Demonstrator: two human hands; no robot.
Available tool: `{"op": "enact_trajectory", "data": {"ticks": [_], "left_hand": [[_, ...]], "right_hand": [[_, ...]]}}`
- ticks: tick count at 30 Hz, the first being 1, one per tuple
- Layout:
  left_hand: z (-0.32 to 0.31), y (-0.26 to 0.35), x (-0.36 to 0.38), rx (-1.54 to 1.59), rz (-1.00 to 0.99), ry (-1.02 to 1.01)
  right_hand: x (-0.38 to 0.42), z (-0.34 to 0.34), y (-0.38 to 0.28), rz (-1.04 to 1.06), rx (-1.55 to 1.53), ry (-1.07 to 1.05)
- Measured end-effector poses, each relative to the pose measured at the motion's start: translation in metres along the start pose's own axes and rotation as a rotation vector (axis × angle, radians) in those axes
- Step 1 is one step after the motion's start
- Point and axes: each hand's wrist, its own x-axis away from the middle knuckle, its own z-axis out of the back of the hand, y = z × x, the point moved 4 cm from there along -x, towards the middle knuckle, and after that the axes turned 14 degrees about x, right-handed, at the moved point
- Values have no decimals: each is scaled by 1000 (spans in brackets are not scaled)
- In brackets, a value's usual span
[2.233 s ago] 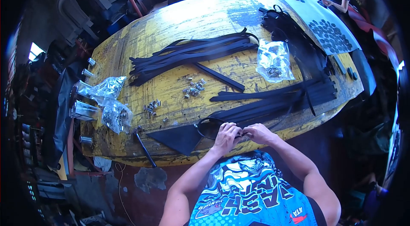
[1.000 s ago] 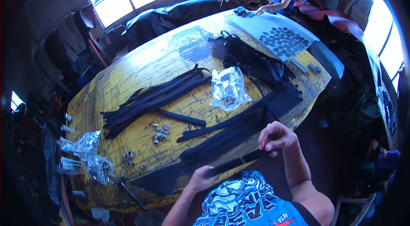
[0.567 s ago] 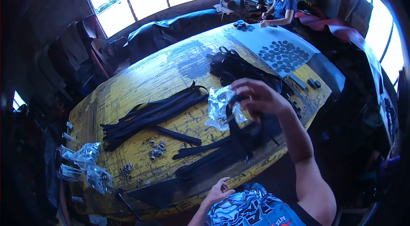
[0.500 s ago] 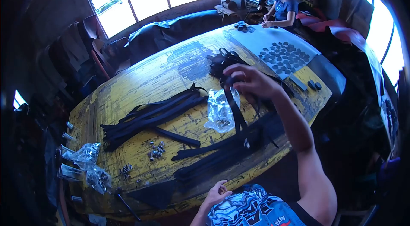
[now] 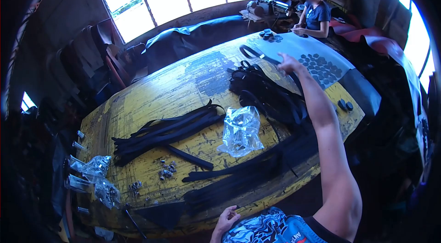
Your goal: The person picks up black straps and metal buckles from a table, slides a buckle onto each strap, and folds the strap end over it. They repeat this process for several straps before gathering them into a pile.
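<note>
My right hand (image 5: 289, 63) is stretched out over the far right part of the table, its fingers closed on a black strap (image 5: 250, 51). The strap curls out to the left in a loop, with a small bright spot on it. Below that hand lies a thick bundle of black straps (image 5: 262, 88). My left hand (image 5: 227, 220) rests by the near table edge, close to my shirt, fingers loosely bent and apart, nothing visible in it. A clear plastic bag (image 5: 240, 130) sits mid-table, between the bundle and another pile of black straps (image 5: 170, 130).
More dark straps (image 5: 239, 183) lie along the near edge. Small metal parts (image 5: 167, 169) are scattered nearby, and plastic bags of hardware (image 5: 106, 192) sit at the left corner. Dark hexagonal pieces (image 5: 321, 68) cover a pale sheet (image 5: 285, 43). A person (image 5: 317, 18) stands at the far end.
My right hand has moved away from me, beyond the bundle, taking the black strap along. The strap that hung down beside the plastic bag is now lifted clear. My left hand has barely moved.
</note>
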Motion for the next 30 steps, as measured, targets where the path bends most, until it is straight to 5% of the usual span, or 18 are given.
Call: {"op": "enact_trajectory", "data": {"ticks": [3,7,11,12,17,22,30], "left_hand": [[1,-3,0,-3,13,13],[-3,9,7,-68,20,38],[4,28,6,-320,-31,113],[9,39,0,-369,-66,169],[26,110,-57,-738,-447,322],[24,132,-129,-1025,-556,281],[-6,98,-139,-1171,-604,139]], "right_hand": [[-40,-86,124,-148,489,16],[43,-115,161,-560,570,-46],[74,-152,185,-506,548,175],[105,-151,155,-351,603,403],[225,-206,63,213,273,524],[327,-298,19,111,-44,199],[380,-366,-8,-108,-342,33]]}}
